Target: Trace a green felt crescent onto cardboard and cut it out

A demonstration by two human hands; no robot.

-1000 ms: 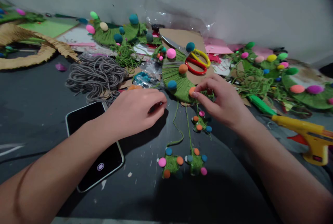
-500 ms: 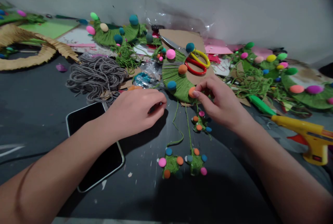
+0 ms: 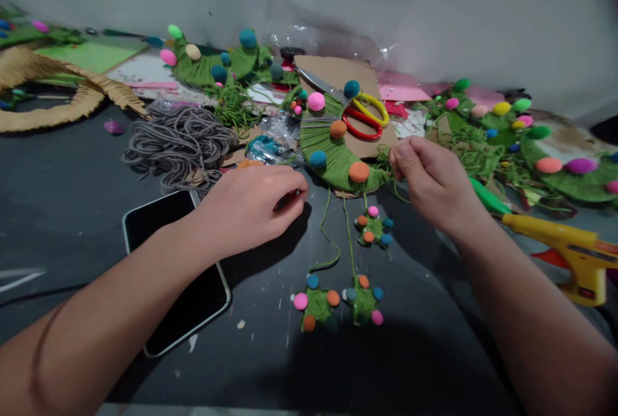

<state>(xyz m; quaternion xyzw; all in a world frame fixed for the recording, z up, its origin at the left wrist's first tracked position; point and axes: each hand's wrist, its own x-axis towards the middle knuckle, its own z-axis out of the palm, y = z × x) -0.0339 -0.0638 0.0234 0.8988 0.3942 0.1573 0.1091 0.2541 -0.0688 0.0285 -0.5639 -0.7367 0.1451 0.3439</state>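
A crescent wrapped in green yarn (image 3: 328,145), dotted with coloured pom-poms, lies in front of me, its open side facing up and right. My right hand (image 3: 429,178) is closed just off its right tip, where loose green yarn (image 3: 385,161) shows beside the fingers. What these fingers hold, if anything, is hidden. An orange pom-pom (image 3: 358,172) sits on the crescent's lower edge. Green strings run down from there to small yarn stars (image 3: 316,305) with pom-poms on their points. My left hand (image 3: 261,200) rests loosely curled left of the crescent; nothing shows in it.
A phone (image 3: 193,313) lies under my left forearm. Grey cord (image 3: 178,139) is heaped behind it. Scissors (image 3: 364,123) rest on cardboard behind the crescent. A yellow glue gun (image 3: 555,232) is at the right. More green crescents (image 3: 203,68) line the wall.
My right hand has let go of the orange pom-pom and moved right, its fingers now closed beside the crescent's tip. The pom-pom stays on the crescent. My left hand has not moved.
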